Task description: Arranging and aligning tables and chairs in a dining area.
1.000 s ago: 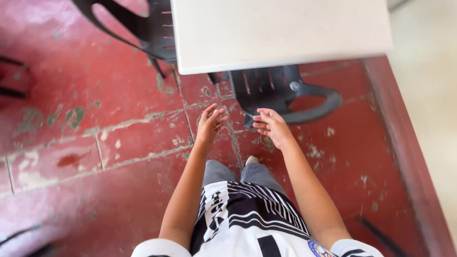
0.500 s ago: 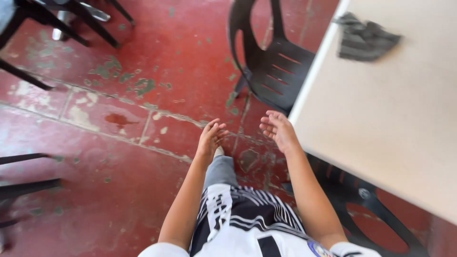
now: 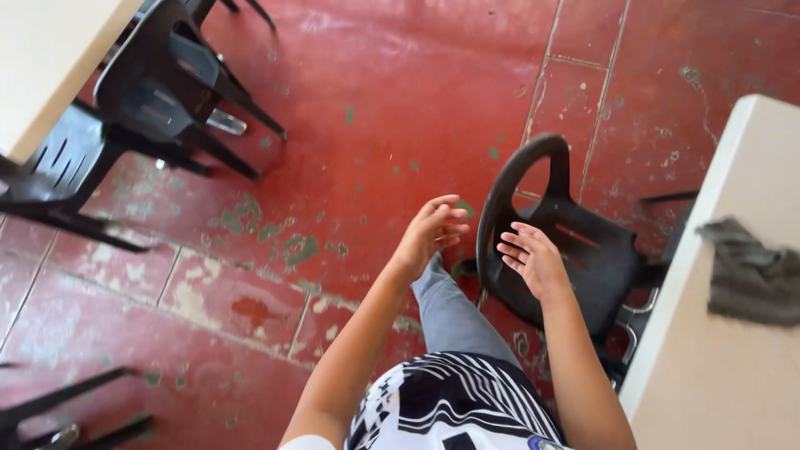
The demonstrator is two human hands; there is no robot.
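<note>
Both hands, left hand [image 3: 433,229] and right hand [image 3: 533,260], empty and open, now hover beside the black chair [image 3: 575,250]; the table [image 3: 717,367] has apparently swung right.

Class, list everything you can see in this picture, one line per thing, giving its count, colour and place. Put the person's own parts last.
Floor: one, red with worn green and pale patches, fills the middle of the view.
Chair by the hands: one, black plastic, pushed against the table on the right.
Chairs at upper left: at least two, black plastic, beside the other table.
Chair legs: black, bottom left corner, only partly in view.
Right table: one, cream, along the right edge.
Left table: one, cream, top left corner.
Cloth: one, grey, crumpled on the right table.
Shirt: black and white patterned, bottom centre.
Trouser leg: grey, below the hands.
Left hand: empty, fingers curled, over the floor.
Right hand: empty, open, over the chair's seat.
</note>
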